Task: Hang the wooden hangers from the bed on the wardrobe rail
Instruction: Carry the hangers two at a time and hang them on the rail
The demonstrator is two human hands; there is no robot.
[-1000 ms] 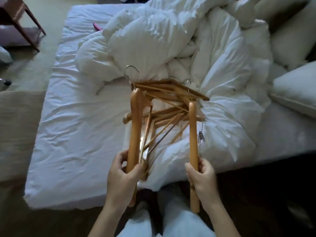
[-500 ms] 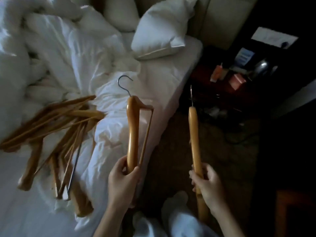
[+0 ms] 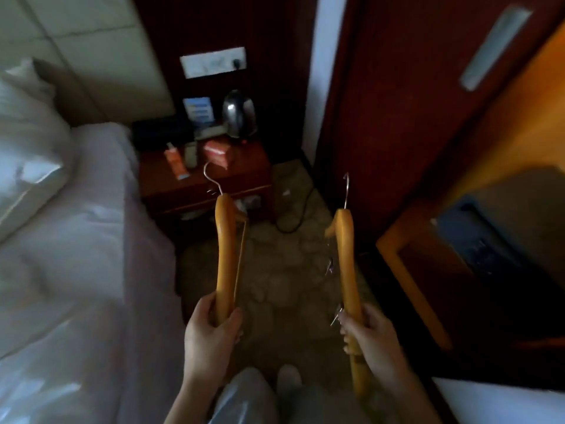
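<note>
My left hand [image 3: 211, 335] grips the near end of a wooden hanger [image 3: 224, 255], seen edge-on, with its metal hook pointing away from me. My right hand [image 3: 367, 338] holds a second wooden hanger [image 3: 347, 264] the same way, its hook also pointing away and small metal clips dangling on its left. Both hangers hover over the patterned carpet between the bed [image 3: 70, 255] at the left and the dark red wardrobe [image 3: 406, 102] at the right. The pile of other hangers and the wardrobe rail are out of view.
Ahead stands a dark wood nightstand [image 3: 214, 182] with a kettle [image 3: 240, 113], small boxes and a remote. A black cable [image 3: 293, 218] trails on the carpet. A white pillow [image 3: 21, 142] lies on the bed. An open orange-lit wardrobe compartment [image 3: 477, 234] with a dark safe is at right.
My view has swung right, away from the bed and the hanger pile, toward the nightstand and wardrobe. Both hands have kept their hangers, carried off the bed over the carpet.
</note>
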